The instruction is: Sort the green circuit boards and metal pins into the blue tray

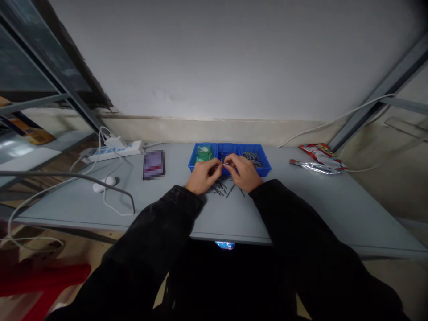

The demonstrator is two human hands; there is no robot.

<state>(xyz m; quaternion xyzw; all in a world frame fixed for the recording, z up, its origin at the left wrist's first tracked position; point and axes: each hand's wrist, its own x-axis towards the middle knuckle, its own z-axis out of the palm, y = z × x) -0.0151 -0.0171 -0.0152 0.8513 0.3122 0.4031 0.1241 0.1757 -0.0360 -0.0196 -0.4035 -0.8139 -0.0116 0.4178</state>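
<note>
My left hand (204, 174) and my right hand (245, 173) meet at the fingertips above the front of the blue bins. Both are closed in a pinch on a small thin rod-like part (225, 163), too small to make out fully. Several dark slender rods (220, 186) lie loose on the table under and between my hands. Behind them, the left blue bin (191, 163) holds green and pale pieces (204, 153). Small dark pieces lie in the middle blue bin (228, 146), partly covered by my fingers. Grey bar-shaped parts (251, 157) fill the right blue bin (266, 166).
On the left of the grey table (230, 218) are a white power strip (129, 149) with cables, a white rounded case (104, 183) and a blurred-out flat item (154, 164). Red and silver packets (321, 160) lie at the right. A wall stands behind.
</note>
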